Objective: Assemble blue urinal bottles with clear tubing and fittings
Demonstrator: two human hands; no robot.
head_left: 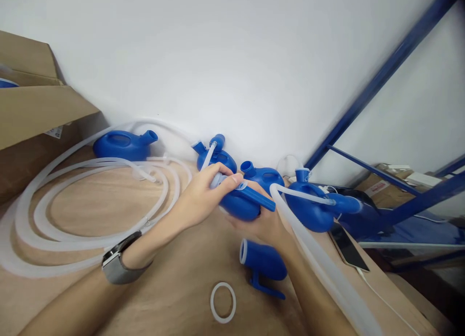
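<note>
A blue plastic urinal bottle (240, 206) is held off the bench between both hands, tilted toward the right. My left hand (203, 193) is closed at its mouth, thumb and fingers on a translucent cap (217, 180). Around the bottle's body and handle side wraps my right hand (271, 224), partly hidden behind it. Below the right hand lies a separate blue spout piece (265, 259) with a pale rim and a hooked arm. A white ring (223, 282) rests flat on the bench nearby.
Coiled translucent tubing (27, 229) covers the bench's left side. More blue bottles stand at the wall: one at left (119, 145), others (217, 158) behind the hands and one with a hose (312, 210) at right. A cardboard box (32, 113), phone (347, 246) and blue metal frame (381, 79) flank them.
</note>
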